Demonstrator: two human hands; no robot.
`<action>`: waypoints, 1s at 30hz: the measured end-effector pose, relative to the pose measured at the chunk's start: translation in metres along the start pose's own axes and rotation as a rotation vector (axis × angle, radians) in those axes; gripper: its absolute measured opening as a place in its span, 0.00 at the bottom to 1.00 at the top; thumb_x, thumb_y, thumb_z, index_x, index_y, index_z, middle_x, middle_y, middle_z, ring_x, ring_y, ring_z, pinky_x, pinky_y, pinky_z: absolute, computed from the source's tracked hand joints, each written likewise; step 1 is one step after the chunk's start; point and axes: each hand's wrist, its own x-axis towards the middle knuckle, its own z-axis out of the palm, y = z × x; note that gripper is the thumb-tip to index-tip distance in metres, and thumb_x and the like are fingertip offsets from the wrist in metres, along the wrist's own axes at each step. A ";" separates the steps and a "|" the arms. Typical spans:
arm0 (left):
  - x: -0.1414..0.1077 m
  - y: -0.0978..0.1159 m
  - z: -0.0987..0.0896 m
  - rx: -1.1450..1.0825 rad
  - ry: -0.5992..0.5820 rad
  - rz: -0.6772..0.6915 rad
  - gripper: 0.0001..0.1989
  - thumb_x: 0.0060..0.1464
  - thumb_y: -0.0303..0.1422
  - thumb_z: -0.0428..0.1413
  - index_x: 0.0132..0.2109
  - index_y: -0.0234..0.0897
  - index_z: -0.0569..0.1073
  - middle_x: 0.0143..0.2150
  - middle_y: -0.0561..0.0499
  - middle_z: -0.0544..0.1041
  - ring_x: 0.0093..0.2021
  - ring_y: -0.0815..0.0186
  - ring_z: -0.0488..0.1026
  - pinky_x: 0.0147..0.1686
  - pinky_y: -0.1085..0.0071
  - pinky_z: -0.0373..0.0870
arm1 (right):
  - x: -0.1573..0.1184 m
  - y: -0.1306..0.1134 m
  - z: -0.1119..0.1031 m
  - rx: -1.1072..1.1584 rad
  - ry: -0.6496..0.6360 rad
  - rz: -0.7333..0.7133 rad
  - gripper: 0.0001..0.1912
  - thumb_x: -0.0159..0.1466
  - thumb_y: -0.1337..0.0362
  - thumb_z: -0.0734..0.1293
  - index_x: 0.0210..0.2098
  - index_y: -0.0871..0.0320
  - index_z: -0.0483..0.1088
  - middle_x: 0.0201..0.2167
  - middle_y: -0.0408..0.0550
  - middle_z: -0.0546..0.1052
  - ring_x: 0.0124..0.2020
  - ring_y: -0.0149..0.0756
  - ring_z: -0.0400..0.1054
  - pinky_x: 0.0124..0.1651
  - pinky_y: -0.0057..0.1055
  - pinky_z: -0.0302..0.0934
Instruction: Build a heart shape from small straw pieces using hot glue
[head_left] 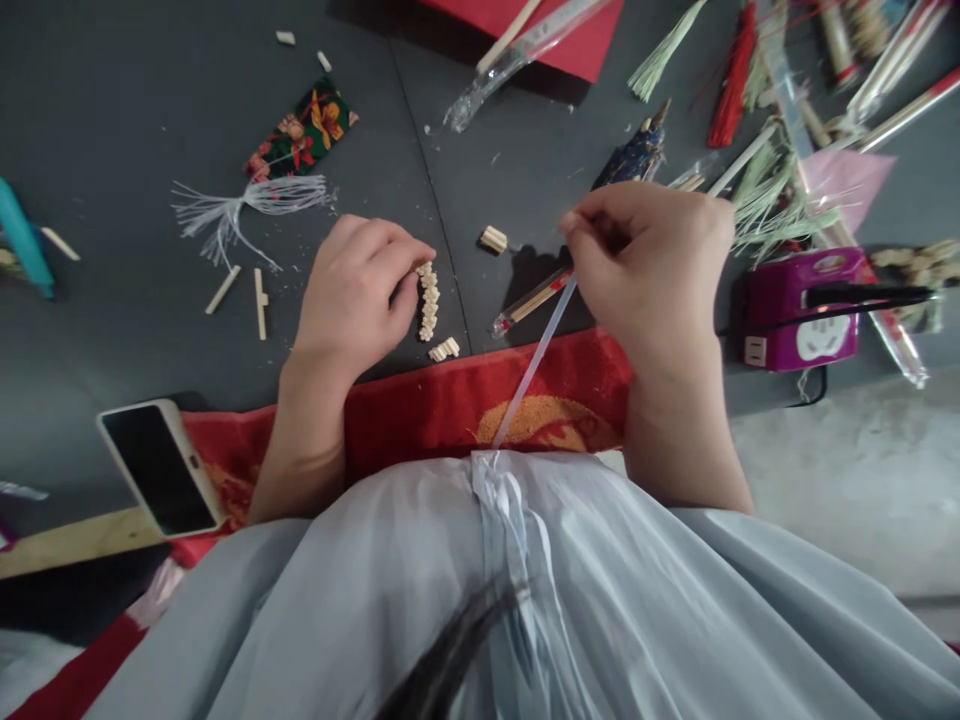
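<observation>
Left hand (358,288) is pinching the upper end of a pale chain (429,308) just above the red cloth (420,425); right hand (652,255) is holding thumb and forefinger together, though whether anything is sitting between them cannot be told. A whitish strip (532,370) is running from beneath it to the garment (300,600). Risk, as judged: the chain could be coming apart if the left pinch is loosening, or the strip could be snagging if the right arm is swinging wide. Containers: a clear wrapper (500,325) is holding thin sticks (536,300); a floral pouch (326,120) is hiding any contents.
</observation>
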 end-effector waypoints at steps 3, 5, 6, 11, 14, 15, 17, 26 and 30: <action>0.001 0.000 0.002 0.004 0.036 0.016 0.13 0.66 0.34 0.45 0.50 0.45 0.73 0.50 0.49 0.76 0.55 0.54 0.69 0.58 0.48 0.66 | 0.002 0.003 0.003 0.026 0.026 0.023 0.11 0.66 0.62 0.61 0.38 0.55 0.76 0.33 0.51 0.81 0.35 0.39 0.72 0.39 0.38 0.61; 0.001 0.000 0.004 0.008 0.056 0.026 0.13 0.65 0.33 0.45 0.49 0.46 0.73 0.49 0.48 0.77 0.55 0.53 0.70 0.57 0.49 0.68 | 0.002 0.002 0.004 0.045 0.017 0.015 0.10 0.64 0.63 0.63 0.39 0.54 0.76 0.34 0.51 0.81 0.35 0.39 0.73 0.40 0.38 0.61; 0.002 -0.001 0.004 0.010 0.062 0.029 0.14 0.64 0.33 0.46 0.50 0.47 0.74 0.49 0.48 0.77 0.55 0.53 0.70 0.57 0.49 0.68 | 0.001 0.001 0.004 0.052 0.009 -0.002 0.10 0.64 0.64 0.63 0.40 0.54 0.76 0.35 0.51 0.81 0.35 0.39 0.73 0.41 0.38 0.62; 0.004 -0.002 0.007 0.001 0.048 0.015 0.15 0.63 0.32 0.46 0.51 0.50 0.74 0.50 0.49 0.78 0.55 0.53 0.71 0.58 0.49 0.68 | -0.004 -0.003 -0.002 -0.045 0.033 -0.040 0.16 0.69 0.57 0.60 0.33 0.56 0.77 0.33 0.54 0.79 0.38 0.44 0.73 0.41 0.39 0.62; 0.004 -0.002 0.007 -0.016 0.035 0.003 0.15 0.63 0.32 0.46 0.50 0.51 0.74 0.50 0.50 0.78 0.55 0.53 0.71 0.58 0.50 0.67 | -0.007 -0.008 -0.006 -0.010 0.029 -0.053 0.11 0.66 0.61 0.64 0.40 0.56 0.78 0.32 0.51 0.79 0.38 0.42 0.73 0.42 0.38 0.63; 0.004 -0.001 0.006 -0.023 0.035 0.004 0.15 0.63 0.32 0.46 0.49 0.51 0.74 0.50 0.50 0.78 0.55 0.53 0.71 0.59 0.50 0.67 | -0.009 -0.011 -0.006 0.024 0.002 -0.067 0.13 0.64 0.63 0.65 0.45 0.56 0.77 0.31 0.49 0.79 0.36 0.41 0.73 0.43 0.37 0.63; 0.003 -0.001 0.005 -0.032 0.037 0.012 0.15 0.63 0.32 0.46 0.50 0.51 0.74 0.50 0.49 0.78 0.55 0.53 0.71 0.59 0.49 0.67 | -0.012 -0.019 -0.002 0.079 -0.088 -0.096 0.17 0.64 0.64 0.65 0.51 0.57 0.75 0.30 0.47 0.78 0.33 0.38 0.72 0.42 0.36 0.63; -0.005 0.001 -0.002 -0.008 0.060 0.008 0.15 0.63 0.31 0.46 0.50 0.49 0.74 0.51 0.48 0.77 0.56 0.53 0.71 0.59 0.49 0.68 | -0.011 -0.046 0.033 0.227 -0.447 -0.250 0.17 0.62 0.66 0.65 0.49 0.60 0.78 0.32 0.47 0.80 0.34 0.36 0.71 0.39 0.30 0.57; -0.006 -0.001 -0.002 -0.004 0.094 0.000 0.15 0.63 0.31 0.46 0.51 0.49 0.73 0.51 0.48 0.77 0.55 0.54 0.72 0.59 0.50 0.69 | -0.010 -0.049 0.037 0.280 -0.511 -0.247 0.16 0.60 0.64 0.69 0.47 0.58 0.79 0.32 0.45 0.80 0.32 0.34 0.70 0.37 0.29 0.54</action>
